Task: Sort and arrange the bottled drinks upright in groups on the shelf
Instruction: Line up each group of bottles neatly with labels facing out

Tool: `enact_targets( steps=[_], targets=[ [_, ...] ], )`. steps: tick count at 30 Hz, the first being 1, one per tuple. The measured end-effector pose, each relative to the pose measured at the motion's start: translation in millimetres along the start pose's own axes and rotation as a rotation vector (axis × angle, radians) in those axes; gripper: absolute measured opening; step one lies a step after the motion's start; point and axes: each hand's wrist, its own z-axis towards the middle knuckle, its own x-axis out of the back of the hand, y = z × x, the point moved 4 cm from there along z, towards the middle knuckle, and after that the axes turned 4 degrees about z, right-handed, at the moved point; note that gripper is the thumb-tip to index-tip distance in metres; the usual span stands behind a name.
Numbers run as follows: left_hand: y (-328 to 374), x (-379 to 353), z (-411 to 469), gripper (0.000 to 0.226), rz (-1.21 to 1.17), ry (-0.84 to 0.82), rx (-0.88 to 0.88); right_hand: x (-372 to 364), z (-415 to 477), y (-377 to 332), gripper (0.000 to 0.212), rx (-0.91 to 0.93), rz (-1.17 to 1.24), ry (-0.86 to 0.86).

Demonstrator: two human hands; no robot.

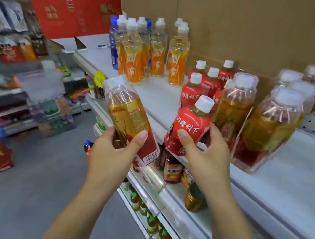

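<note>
Left hand grips gold-label bottle, off the shelf edge, cap tilted up-left. Right hand grips red bottle, cap up-right, just before red group. Gold group sits furthest right, nearer the right hand.

I see the gold-and-red bottle with a white barcode patch. The red bottle has white characters and a white cap. Farther back are white-capped orange bottles, a blue bottle, brown cardboard and a red carton. The shelf is pale grey.
</note>
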Motion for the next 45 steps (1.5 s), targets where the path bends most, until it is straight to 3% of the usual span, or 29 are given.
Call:
enact_targets(
  steps=[8,17,21,27,32,35,40,45],
  targets=[
    [-15.0,1.0,105.0,0.035,-0.019,-0.028,-0.01,-67.5,85.9,16.0,0.073,0.01,-0.198,0.225],
    [-24.6,-18.1,187.6,0.03,-0.125,-0.265,-0.059,-91.6,133.7,18.8,0.07,-0.06,-0.282,0.391],
    [-19.7,-15.5,220.3,0.032,-0.112,-0.482,-0.124,-99.8,137.5,13.5,0.061,-0.108,-0.204,0.465],
    [-7.0,-25.4,240.8,0.051,-0.11,-0.908,-0.236,-110.4,71.3,-10.2,0.017,-0.062,-0.235,0.743],
    [12.6,-58.4,204.6,0.058,-0.178,-1.188,-0.329,-82.6,5.6,-12.2,0.005,-0.005,-0.326,1.088],
    [22.8,-87.6,173.7,0.057,-0.204,-1.262,-0.355,-45.2,-27.2,-14.2,0.005,-0.04,-0.347,1.209],
    [28.3,-127.5,128.1,0.051,-0.168,-1.234,-0.43,4.0,-38.4,-12.1,0.031,-0.151,-0.352,1.101],
    [24.7,-148.6,115.9,0.053,-0.128,-1.062,-0.425,27.7,-25.8,-2.6,0.045,-0.156,-0.499,0.946]
  ],
)
